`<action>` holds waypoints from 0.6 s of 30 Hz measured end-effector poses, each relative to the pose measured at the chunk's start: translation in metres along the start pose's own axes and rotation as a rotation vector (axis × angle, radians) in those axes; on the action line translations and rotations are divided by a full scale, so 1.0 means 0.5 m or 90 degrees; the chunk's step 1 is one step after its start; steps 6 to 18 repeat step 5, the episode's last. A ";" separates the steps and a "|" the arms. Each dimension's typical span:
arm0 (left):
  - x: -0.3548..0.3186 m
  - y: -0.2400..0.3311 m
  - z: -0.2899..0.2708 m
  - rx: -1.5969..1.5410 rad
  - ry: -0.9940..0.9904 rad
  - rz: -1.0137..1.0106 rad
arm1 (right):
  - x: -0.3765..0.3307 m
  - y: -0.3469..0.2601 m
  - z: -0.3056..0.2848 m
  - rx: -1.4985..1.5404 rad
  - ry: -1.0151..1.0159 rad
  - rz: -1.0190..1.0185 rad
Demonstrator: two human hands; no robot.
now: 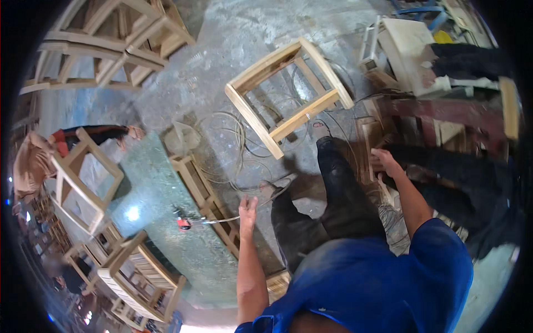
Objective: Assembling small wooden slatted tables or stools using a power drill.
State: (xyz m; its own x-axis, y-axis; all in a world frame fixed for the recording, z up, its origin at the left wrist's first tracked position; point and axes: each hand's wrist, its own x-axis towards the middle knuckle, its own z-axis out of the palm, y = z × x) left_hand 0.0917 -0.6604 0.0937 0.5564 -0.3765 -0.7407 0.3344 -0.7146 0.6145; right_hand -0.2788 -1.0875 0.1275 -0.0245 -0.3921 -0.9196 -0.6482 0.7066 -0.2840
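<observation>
Wooden pieces (371, 145) stand by the dark red bench (444, 108), and the right hand (383, 162) rests on them, its grip closed around one. The left hand (247, 210) hangs open, fingers spread, holding nothing, near the green worktop (161, 222). A wooden stool frame (288, 91) lies on the floor (222, 44).

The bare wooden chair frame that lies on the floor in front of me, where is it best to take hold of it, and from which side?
Grip the wooden chair frame by its near rail, probably coming from your side with the right hand. It lies tilted on the concrete floor, open between the bars, so fingers can wrap fully round that rail.
</observation>
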 end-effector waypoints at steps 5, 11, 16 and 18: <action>0.292 0.067 0.193 -0.103 0.076 -0.056 | 0.431 -0.241 0.022 -0.147 -0.026 -0.208; 0.292 0.067 0.193 -0.103 0.076 -0.056 | 0.431 -0.241 0.022 -0.147 -0.026 -0.208; 0.292 0.067 0.193 -0.103 0.076 -0.056 | 0.431 -0.241 0.022 -0.147 -0.026 -0.208; 0.292 0.067 0.193 -0.103 0.076 -0.056 | 0.431 -0.241 0.022 -0.147 -0.026 -0.208</action>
